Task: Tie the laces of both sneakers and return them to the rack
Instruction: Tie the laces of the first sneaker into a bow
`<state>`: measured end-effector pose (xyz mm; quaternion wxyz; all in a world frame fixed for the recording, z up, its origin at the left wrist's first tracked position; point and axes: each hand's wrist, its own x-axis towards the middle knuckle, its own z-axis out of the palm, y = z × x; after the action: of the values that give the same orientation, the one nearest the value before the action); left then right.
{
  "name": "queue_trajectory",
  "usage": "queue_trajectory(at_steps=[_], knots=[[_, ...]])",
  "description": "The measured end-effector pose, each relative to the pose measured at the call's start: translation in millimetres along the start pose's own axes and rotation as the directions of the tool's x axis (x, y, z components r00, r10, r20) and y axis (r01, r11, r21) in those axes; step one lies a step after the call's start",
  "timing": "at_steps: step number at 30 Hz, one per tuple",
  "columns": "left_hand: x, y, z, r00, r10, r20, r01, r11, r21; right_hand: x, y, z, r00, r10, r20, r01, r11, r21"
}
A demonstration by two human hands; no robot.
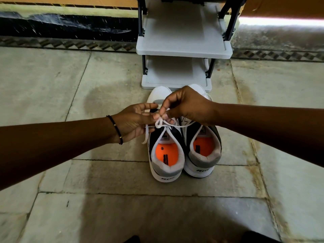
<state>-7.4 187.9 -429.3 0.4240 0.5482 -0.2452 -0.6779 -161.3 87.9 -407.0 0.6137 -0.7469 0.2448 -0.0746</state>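
Two white, grey and navy sneakers with orange insoles stand side by side on the stone floor, heels toward me: the left sneaker (165,155) and the right sneaker (204,151). Both of my hands work above the left sneaker's tongue. My right hand (185,106) pinches a loop of the white lace (160,124) between thumb and fingers. My left hand (135,121) holds the other lace strand, whose loose end hangs down the shoe's left side. A half-formed knot sits between the hands. The right sneaker's lace lies loose under my right wrist.
A grey plastic shoe rack (184,50) with two bare shelves and black posts stands just beyond the sneakers' toes. A dark wall base and patterned tile strip (70,43) run behind it. Stone floor slabs surround the shoes.
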Motion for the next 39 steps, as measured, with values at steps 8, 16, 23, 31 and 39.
queue_trajectory(at_steps=[8,16,23,31,39], knots=[[-1,-3,0,0.991,0.122,-0.058,-0.114,0.986,0.124,2,-1,4,0.989,0.148,-0.013,-0.148,0.989,-0.008],[2,1,4,0.982,0.176,-0.074,-0.155,0.962,0.225,0,2,4,0.955,0.295,-0.017,-0.290,0.948,0.134],[6,6,16,0.951,0.295,-0.089,-0.203,0.818,0.539,-1,-4,9,0.973,0.171,-0.155,-0.183,0.981,-0.069],[10,0,24,0.929,0.368,-0.027,-0.228,0.629,0.744,-10,-10,10,0.986,-0.090,-0.137,0.010,0.868,-0.497],[-2,13,21,0.979,0.202,-0.027,-0.158,0.833,0.530,-16,-10,9,0.979,-0.195,-0.057,0.112,0.751,-0.651]])
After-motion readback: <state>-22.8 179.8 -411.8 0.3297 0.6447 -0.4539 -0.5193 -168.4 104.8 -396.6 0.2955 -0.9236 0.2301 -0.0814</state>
